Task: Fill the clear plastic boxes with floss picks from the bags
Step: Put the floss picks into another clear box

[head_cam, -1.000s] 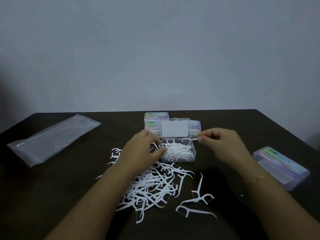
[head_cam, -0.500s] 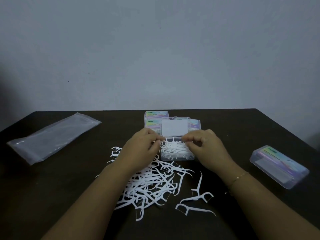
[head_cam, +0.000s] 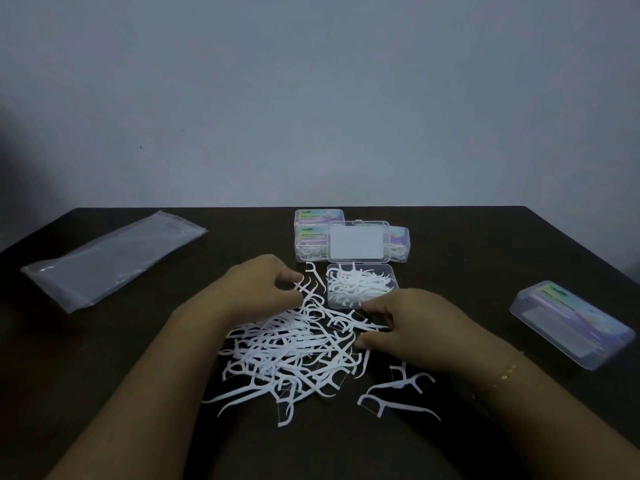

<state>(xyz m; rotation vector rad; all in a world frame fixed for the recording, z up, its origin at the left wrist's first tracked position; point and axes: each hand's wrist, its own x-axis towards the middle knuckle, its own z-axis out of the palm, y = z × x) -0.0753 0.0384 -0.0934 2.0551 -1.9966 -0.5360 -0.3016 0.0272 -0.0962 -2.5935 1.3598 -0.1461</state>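
A clear plastic box lay open on the dark table, its base partly filled with a tangle of white floss picks and its hinged lid, with a white label, standing up behind. A loose pile of white floss picks spread just in front and to its left, with a few strays to the right. Three closed boxes with colourful labels stood behind the open one. Another closed box lay well apart at right. A flat clear bag lay at far left.
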